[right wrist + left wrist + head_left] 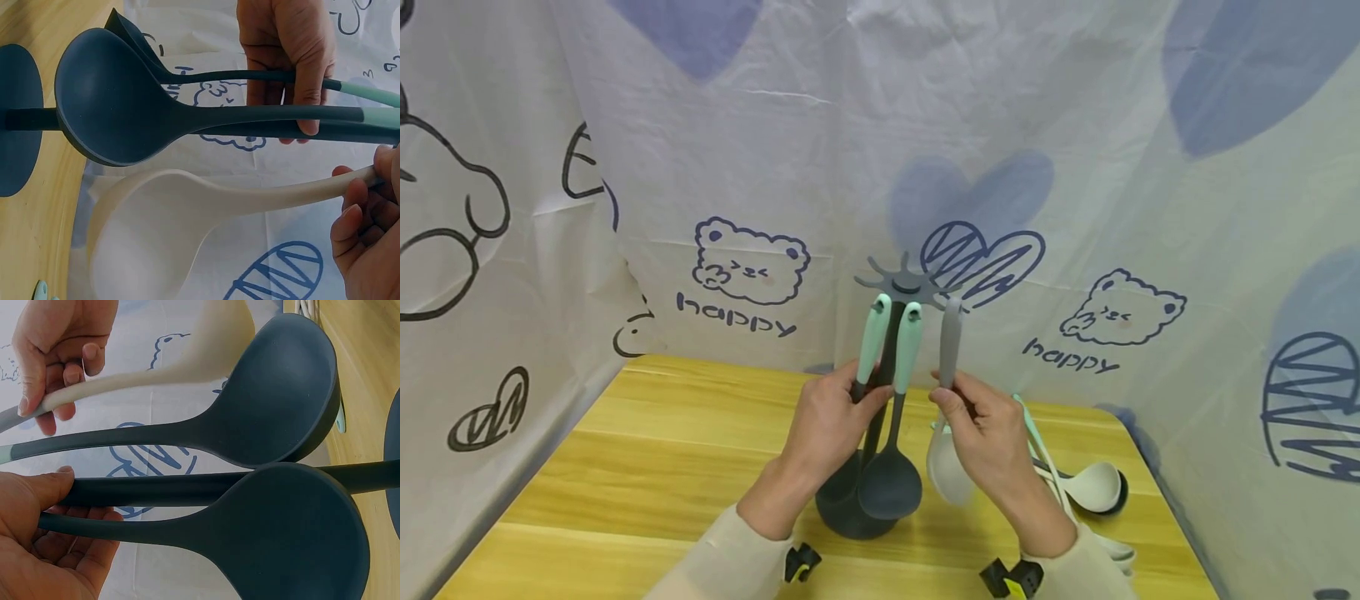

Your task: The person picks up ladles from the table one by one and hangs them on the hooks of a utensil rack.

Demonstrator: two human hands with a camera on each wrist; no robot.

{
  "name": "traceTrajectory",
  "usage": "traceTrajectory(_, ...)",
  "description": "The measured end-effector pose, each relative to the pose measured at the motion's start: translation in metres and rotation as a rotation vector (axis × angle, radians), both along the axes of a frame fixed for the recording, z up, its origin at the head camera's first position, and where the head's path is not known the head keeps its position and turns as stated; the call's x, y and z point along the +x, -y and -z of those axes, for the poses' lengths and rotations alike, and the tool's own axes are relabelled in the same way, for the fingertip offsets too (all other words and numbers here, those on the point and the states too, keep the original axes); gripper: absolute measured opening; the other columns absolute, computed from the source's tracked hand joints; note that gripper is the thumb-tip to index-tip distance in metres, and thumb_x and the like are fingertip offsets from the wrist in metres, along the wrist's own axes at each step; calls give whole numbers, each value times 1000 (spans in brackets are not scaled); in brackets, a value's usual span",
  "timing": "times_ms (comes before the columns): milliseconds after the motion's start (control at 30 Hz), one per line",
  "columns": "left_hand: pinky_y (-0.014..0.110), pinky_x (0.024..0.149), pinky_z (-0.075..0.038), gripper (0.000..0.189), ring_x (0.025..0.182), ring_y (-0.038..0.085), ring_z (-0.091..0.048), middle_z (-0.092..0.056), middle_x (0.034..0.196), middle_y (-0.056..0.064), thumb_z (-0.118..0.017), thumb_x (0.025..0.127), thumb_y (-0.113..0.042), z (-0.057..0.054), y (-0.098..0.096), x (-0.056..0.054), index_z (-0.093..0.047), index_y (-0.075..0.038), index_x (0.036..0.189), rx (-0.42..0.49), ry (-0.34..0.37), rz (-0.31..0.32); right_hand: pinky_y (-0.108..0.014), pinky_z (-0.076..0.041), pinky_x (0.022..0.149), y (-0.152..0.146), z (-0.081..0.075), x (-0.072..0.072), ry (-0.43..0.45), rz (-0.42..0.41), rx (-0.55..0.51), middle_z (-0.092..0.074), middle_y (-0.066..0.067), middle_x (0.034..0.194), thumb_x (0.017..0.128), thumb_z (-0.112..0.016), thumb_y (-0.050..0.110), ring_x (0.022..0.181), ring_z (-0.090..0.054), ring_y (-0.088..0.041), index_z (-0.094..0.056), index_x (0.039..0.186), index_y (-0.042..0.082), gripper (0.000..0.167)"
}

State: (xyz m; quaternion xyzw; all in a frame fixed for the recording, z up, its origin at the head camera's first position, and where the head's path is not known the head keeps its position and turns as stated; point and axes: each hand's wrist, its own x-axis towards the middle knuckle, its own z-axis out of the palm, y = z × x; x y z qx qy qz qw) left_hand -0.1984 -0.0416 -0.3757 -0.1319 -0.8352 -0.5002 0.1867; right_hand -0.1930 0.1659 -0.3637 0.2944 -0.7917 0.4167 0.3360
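A dark utensil stand [857, 527] with a round base and a ring of hooks on top stands upright on the table. My left hand [827, 421] grips its pole, thumb across the front, with one mint-handled dark utensil [287, 531] against the fingers. Beside it a dark ladle [891, 485] with a mint handle hangs from the hooks, bowl down. My right hand [988, 421] pinches the grey handle of a white ladle [150, 231] between thumb and fingers, just right of the stand. This ladle's handle end is up near the hooks, its bowl low.
More utensils lie on the right of the wooden table [700, 442], among them a white ladle [1093, 487] over a dark one and white pieces [1120, 552] nearer the front. A printed white cloth [850, 167] hangs close behind the table.
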Motion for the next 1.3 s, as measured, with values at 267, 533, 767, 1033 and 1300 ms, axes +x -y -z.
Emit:
traceTrajectory(267, 29, 61, -57, 13, 72, 10, -70, -79, 88, 3, -79, 96, -21, 0, 0, 0, -74, -14, 104, 2, -6, -4, -18, -36, 50, 2, 1, -12, -21, -17, 17, -64, -1, 73, 94, -73, -3, 57, -47, -4, -77, 110, 7, 19)
traceTrajectory(533, 30, 64, -59, 16, 75, 12, -74, -80, 92, 4, -80, 96, -20, -1, 0, 1, -75, -13, 109, -4, -17, -13, -20, -45, 56, 5, 4, -15, -157, -11, 21, -69, -3, 77, 102, -68, 18, 64, -57, -9, -76, 105, 4, 17)
traceTrajectory(767, 30, 64, -59, 18, 76, 14, -75, -80, 93, 6, -79, 96, -19, -1, 1, 0, -76, -10, 111, -14, -37, -15, -20, -43, 55, 8, 5, -16, -190, -29, 25, -65, -3, 73, 105, -64, 32, 61, -54, -10, -76, 101, 4, 31)
traceTrajectory(1033, 31, 64, -59, 19, 77, 16, -76, -81, 92, 6, -81, 94, -19, -1, 1, -1, -77, -10, 110, -37, -76, -22, -19, -39, 54, 11, 6, -19, -124, -49, 77, -60, 1, 72, 99, -72, 10, 60, -49, -6, -76, 104, 5, 7)
traceTrajectory(1300, 34, 69, -63, 21, 87, 22, -80, -81, 101, 9, -80, 94, -12, 3, 0, -3, -77, -6, 114, -20, -87, -16, -20, -41, 53, 14, 11, -22, -16, -59, 56, -60, 3, 73, 94, -75, 1, 61, -49, -5, -75, 104, 5, 11)
